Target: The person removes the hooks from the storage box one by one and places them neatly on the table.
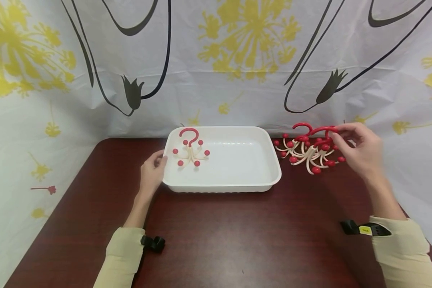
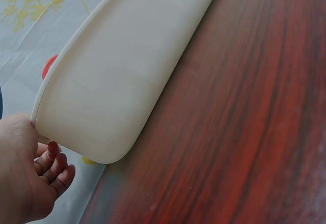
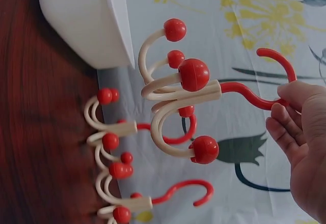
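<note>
My left hand (image 1: 152, 173) grips the left rim of a white plastic tray (image 1: 241, 168), thumb at the edge and fingers curled below. Inside the tray, toward its left, stands a cream multi-arm hook hanger (image 1: 191, 152) with red ball tips and a red hook on top. To the right of the tray, my right hand (image 1: 361, 150) pinches the red hook of a similar hanger (image 3: 196, 92), held raised. Two more such hangers, one nearer (image 3: 125, 128) and one farther along (image 3: 137, 202) in the right wrist view, stand on the table below it.
A dark red-brown wooden table (image 1: 216, 232) bears the tray and hangers. Behind it hangs a white cloth (image 1: 216, 92) printed with yellow flowers and dark stems. Black cameras are strapped to the left wrist (image 1: 154, 243) and right wrist (image 1: 365, 229).
</note>
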### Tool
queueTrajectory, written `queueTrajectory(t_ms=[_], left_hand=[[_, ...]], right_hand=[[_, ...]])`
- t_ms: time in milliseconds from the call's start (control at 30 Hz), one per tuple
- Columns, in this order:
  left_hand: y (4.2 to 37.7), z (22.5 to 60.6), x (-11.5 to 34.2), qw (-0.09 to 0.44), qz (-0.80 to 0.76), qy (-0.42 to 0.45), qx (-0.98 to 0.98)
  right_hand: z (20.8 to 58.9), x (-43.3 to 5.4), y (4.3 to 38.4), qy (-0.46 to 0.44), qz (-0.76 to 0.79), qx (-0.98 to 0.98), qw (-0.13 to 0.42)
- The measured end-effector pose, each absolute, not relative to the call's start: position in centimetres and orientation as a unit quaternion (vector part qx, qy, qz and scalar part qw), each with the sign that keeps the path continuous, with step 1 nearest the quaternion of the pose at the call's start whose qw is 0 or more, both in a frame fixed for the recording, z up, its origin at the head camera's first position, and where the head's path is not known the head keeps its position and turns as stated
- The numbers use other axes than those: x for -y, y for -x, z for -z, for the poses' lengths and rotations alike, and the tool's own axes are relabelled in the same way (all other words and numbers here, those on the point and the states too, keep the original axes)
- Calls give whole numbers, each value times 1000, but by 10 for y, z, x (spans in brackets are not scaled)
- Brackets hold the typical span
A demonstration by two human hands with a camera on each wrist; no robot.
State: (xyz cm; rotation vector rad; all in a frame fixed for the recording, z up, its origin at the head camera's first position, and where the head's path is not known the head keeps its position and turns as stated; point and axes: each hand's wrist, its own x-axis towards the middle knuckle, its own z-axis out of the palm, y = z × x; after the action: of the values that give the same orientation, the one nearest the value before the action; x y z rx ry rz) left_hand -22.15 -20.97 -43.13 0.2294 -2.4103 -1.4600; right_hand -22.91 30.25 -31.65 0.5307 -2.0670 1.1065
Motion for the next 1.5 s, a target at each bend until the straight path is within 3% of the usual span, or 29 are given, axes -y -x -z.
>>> queueTrajectory(t_ms=[633,900,1500], left_hand=[[222,432,210,157,508,-80,843],[221,432,208,156,507,-85,843],[221,432,208,165,503,-83,844]], right_hand=[[340,-371,224,-144,-393,824,383],[347,-384,216,-84,-346,861,362],[372,-409,214,-63,-309,892,325]])
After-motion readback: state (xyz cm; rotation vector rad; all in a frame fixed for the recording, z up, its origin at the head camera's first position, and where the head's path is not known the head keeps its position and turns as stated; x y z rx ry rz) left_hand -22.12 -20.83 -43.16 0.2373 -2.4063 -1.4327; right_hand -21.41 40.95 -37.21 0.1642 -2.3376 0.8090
